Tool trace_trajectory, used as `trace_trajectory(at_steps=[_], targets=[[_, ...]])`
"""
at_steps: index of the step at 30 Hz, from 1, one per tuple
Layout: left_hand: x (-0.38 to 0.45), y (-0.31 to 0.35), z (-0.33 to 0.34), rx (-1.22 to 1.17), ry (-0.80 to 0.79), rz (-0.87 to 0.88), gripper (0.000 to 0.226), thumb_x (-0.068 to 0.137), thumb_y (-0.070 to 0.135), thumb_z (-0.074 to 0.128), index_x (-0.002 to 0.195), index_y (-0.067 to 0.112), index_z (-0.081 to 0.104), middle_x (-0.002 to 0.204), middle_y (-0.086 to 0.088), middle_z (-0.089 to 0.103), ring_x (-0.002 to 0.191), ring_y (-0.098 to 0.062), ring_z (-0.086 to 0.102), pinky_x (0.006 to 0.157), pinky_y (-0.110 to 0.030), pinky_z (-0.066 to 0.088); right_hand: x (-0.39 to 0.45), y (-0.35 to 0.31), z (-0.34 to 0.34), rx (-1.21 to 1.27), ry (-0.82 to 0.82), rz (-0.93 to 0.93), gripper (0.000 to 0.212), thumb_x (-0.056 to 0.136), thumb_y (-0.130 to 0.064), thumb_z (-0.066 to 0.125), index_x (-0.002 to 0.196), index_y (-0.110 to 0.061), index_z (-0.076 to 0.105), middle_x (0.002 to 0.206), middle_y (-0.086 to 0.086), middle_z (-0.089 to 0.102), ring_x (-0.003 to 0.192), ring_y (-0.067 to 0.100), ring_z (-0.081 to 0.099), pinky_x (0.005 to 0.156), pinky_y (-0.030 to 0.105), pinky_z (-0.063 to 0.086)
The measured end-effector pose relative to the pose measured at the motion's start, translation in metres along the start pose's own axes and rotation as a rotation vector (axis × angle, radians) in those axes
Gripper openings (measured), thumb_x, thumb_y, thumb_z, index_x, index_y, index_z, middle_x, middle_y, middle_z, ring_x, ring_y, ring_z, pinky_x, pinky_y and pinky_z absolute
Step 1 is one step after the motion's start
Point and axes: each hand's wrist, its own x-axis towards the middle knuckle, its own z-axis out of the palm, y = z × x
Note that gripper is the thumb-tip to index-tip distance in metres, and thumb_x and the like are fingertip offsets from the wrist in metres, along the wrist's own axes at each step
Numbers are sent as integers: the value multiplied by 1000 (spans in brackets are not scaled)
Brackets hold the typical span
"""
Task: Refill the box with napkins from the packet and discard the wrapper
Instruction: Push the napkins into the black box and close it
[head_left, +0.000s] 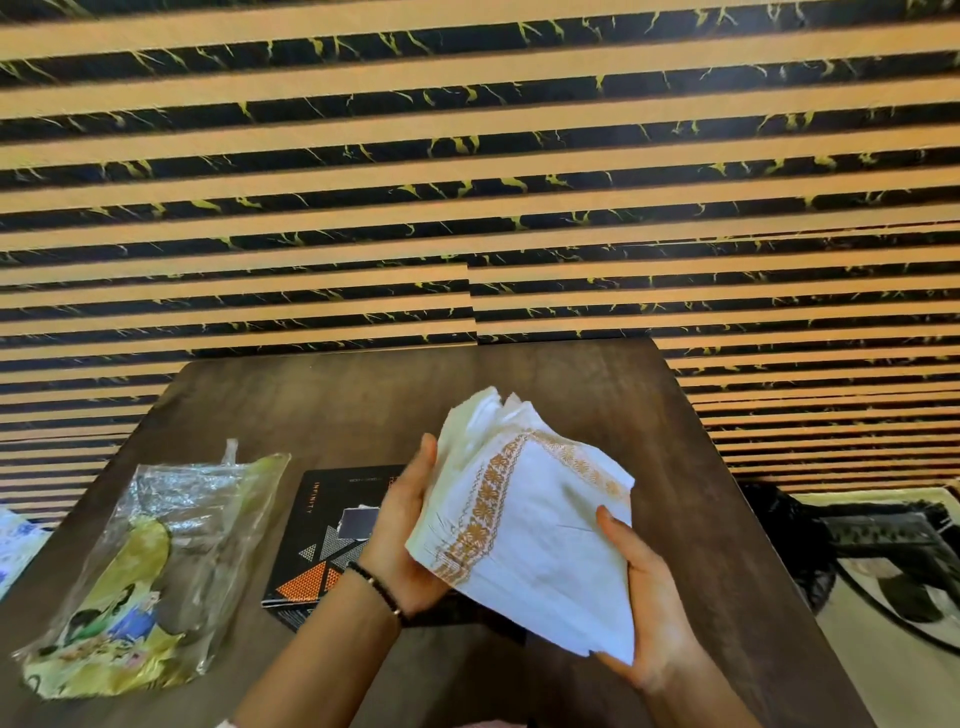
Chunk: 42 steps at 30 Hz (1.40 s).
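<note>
Striped wall panelling (467, 171) fills the upper half of the head view, tan bands alternating with black marble-look bands veined in yellow. Below it stands a dark brown wooden table (597, 384), seen from its near edge.

Both hands hold a thick stack of white napkins (540, 525) above the table, tilted so its far corner points up and away. An orange floral border runs along two edges of the top napkin. The left hand (410, 535) supports the stack from its left side, thumb up along the edge and palm underneath, with a black beaded bracelet (376, 587) on the wrist. The right hand (644, 608) grips the stack's near right corner, thumb lying on top and fingers curled beneath.

Partly hidden behind the left hand and the napkins, a black box (311, 540) lies flat on the table, printed with orange and grey triangles and a line of pale lettering along its left side. Whether its top is open cannot be told.

Left of the box, just apart from it, the emptied clear plastic wrapper (156, 561) lies crumpled on the table, its lower part printed in yellow-green with small cartoon figures.

At the right, beyond the table edge, a black-and-cream patterned rug (883, 540) covers the floor.
</note>
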Motion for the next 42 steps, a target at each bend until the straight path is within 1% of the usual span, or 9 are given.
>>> trace_trajectory(at_steps=[5, 11, 21, 23, 25, 28, 32, 36, 42], targets=[[-17, 19, 11, 316, -123, -66, 54, 75, 40, 65, 120, 9, 59, 118, -17, 64, 106, -32, 61, 93, -46, 49, -4, -20, -9, -92, -3, 39, 72, 33, -17, 93, 100, -5, 70, 103, 22, 71, 85, 38, 70, 63, 45, 59], [-15, 13, 16, 495, -128, -27, 49, 75, 5, 68, 121, 10, 53, 116, -19, 65, 99, -34, 65, 81, -42, 57, -3, -35, -17, -249, -14, 62, 67, 27, -25, 96, 88, -7, 76, 97, 19, 73, 82, 33, 72, 64, 42, 60], [-10, 5, 9, 669, -23, 105, 27, 88, 28, 51, 107, 12, 63, 104, -12, 71, 90, -22, 69, 75, -34, 58, 2, -42, -28, -326, 26, -1, 63, 20, -11, 95, 79, -2, 76, 83, 20, 74, 70, 32, 72, 53, 36, 58], [-4, 0, 7, 764, 116, 241, 33, 95, 34, 37, 99, 16, 65, 98, -6, 72, 86, -12, 69, 71, -23, 56, 8, -42, -33, -322, 107, -22, 59, 29, -12, 95, 83, -1, 75, 77, 19, 73, 65, 30, 72, 49, 34, 57], [2, -5, 0, 946, 211, 447, 27, 97, 29, 34, 97, 22, 61, 99, 6, 65, 90, -6, 65, 74, -8, 46, 13, -43, -41, -305, 241, -57, 40, 68, -14, 78, 102, 1, 66, 64, 16, 72, 54, 25, 70, 43, 32, 56], [22, -16, -34, 1664, 333, 636, 40, 96, 38, 37, 128, 16, 47, 133, 1, 48, 131, -20, 37, 111, -24, 22, 18, -45, -55, -324, 370, -126, 25, 94, -13, 46, 115, -1, 54, 71, 17, 69, 62, 27, 67, 50, 30, 57], [35, -30, -63, 2066, 375, 613, 70, 84, 54, 15, 142, 16, 28, 153, -3, 26, 142, -18, 18, 112, -38, -8, 11, -48, -62, -609, 424, -94, 3, 87, -5, 58, 90, -5, 60, 75, 14, 64, 55, 19, 67, 39, 18, 49], [36, -29, -63, 2062, 334, 629, 72, 82, 52, 9, 144, 19, 20, 156, 2, 16, 143, -12, 11, 111, -30, -9, 15, -46, -78, -633, 339, 92, 37, 74, -8, 72, 108, -2, 61, 86, 17, 75, 77, 30, 72, 67, 38, 56], [29, -31, -63, 2075, 303, 614, 72, 82, 54, 10, 145, 20, 19, 156, 3, 14, 143, -10, 8, 110, -28, -13, 28, -50, -77, -679, 173, 136, 51, 65, -7, 72, 114, -7, 59, 103, 18, 72, 88, 31, 71, 64, 36, 58]])
